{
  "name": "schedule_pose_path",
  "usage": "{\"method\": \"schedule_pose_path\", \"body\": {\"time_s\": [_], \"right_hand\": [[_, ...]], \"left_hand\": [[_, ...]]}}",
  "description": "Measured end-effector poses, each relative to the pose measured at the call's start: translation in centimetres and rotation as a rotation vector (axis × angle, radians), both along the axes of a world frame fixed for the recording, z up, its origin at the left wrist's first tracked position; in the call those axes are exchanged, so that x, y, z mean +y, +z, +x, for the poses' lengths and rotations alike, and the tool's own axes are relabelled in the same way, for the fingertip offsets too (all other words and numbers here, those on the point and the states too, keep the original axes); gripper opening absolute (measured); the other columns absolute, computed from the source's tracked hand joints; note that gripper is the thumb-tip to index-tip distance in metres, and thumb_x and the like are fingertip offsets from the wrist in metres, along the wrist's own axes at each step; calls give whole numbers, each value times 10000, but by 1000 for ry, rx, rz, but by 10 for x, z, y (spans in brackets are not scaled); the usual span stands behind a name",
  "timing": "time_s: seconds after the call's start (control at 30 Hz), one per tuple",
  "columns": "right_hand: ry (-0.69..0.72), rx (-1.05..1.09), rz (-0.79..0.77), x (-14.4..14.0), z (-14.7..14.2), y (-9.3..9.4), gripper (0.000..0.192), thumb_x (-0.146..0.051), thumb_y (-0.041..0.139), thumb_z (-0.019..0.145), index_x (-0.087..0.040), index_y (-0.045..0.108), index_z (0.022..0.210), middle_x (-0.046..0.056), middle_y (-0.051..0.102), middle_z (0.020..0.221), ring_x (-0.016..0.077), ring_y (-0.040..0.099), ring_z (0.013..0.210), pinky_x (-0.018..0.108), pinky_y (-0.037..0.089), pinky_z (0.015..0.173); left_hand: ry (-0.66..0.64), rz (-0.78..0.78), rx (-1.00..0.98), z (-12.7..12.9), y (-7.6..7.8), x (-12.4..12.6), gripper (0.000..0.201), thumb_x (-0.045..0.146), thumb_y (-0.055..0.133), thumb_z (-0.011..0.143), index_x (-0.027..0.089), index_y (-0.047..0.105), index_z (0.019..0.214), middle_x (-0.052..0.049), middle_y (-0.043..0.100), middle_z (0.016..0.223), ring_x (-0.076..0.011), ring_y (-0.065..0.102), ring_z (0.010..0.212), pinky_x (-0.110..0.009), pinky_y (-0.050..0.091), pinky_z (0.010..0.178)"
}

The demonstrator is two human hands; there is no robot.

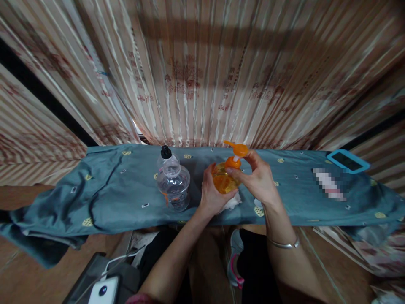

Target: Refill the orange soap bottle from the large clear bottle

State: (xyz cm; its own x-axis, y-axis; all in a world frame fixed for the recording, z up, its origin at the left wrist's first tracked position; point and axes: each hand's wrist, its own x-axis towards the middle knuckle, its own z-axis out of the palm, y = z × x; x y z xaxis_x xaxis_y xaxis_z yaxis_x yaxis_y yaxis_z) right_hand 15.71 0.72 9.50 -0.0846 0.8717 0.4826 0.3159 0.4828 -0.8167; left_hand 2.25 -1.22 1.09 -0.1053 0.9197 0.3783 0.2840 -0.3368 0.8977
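Note:
An orange pump bottle stands near the front edge of a bench covered in blue-grey cloth. My left hand wraps around the bottle's lower body. My right hand grips the orange pump collar just under the raised pump head. Something white lies under the bottle, partly hidden by my left hand. A clear plastic bottle with a black cap stands just left of my left hand, apart from it.
A phone in a light blue case lies at the bench's far right. A striped patterned curtain hangs close behind. On the floor at lower left sits a white device with a cable. My shoe shows below.

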Motion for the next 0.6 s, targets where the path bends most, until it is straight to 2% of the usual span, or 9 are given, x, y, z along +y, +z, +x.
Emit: {"method": "schedule_pose_path", "body": {"time_s": [0.07,0.13,0.2,0.27,0.37,0.43,0.5,0.57,0.6], "right_hand": [[152,-18,-20,-1,4,-1,342,-364,706,866,-257,634,1183,58,623,1288,254,555,1242,489,371,1104],[233,-41,-27,-3,5,-1,372,-362,647,911,-291,594,1273,34,587,1349,227,510,1305,449,353,1134],[156,-69,-22,-4,1,0,505,-409,710,855,-248,554,1307,72,571,1360,260,501,1301,477,351,1122],[-2,-78,-11,-5,-4,1,675,-467,817,726,-180,543,1271,133,574,1333,316,525,1243,530,363,1076],[-117,-42,-7,-5,-8,1,597,-486,861,650,-150,607,1074,168,599,1281,342,556,1187,544,372,1045],[-14,-27,-25,-5,-4,1,441,-458,804,743,-185,634,1045,114,629,1252,297,570,1194,495,386,1062],[151,-34,-43,-5,0,1,349,-418,707,856,-249,636,1153,44,628,1274,242,550,1246,433,387,1088],[231,-56,-42,-6,2,1,380,-399,652,903,-288,591,1262,12,603,1317,210,525,1277,392,385,1097],[208,-72,-37,-7,1,1,451,-411,667,891,-272,561,1306,27,591,1334,217,519,1280,394,382,1095]], "left_hand": [[7,13,8,0,0,0,978,342,875,587,226,316,1382,-149,525,1360,-325,545,1274,-534,457,1074],[10,26,15,0,0,-1,972,348,874,588,227,323,1379,-145,526,1359,-325,546,1273,-534,457,1077],[6,30,14,0,0,-1,962,341,872,594,224,328,1379,-143,529,1353,-324,554,1265,-531,463,1071],[3,25,7,0,1,-2,953,332,869,602,219,331,1379,-143,538,1340,-320,568,1247,-525,472,1062],[7,15,1,1,1,-3,948,329,868,606,222,332,1380,-137,550,1324,-314,577,1233,-521,477,1056],[8,14,2,0,0,-3,953,331,870,601,221,330,1378,-141,545,1330,-317,566,1247,-526,470,1063],[6,22,4,-1,0,-3,959,335,875,593,214,330,1374,-148,535,1339,-321,555,1261,-528,461,1072],[2,35,3,-1,-1,-3,954,342,874,593,210,334,1368,-149,531,1341,-318,551,1265,-522,457,1078],[0,39,2,-1,-1,-4,947,343,872,597,210,336,1366,-146,532,1339,-315,552,1263,-518,457,1079]]}}
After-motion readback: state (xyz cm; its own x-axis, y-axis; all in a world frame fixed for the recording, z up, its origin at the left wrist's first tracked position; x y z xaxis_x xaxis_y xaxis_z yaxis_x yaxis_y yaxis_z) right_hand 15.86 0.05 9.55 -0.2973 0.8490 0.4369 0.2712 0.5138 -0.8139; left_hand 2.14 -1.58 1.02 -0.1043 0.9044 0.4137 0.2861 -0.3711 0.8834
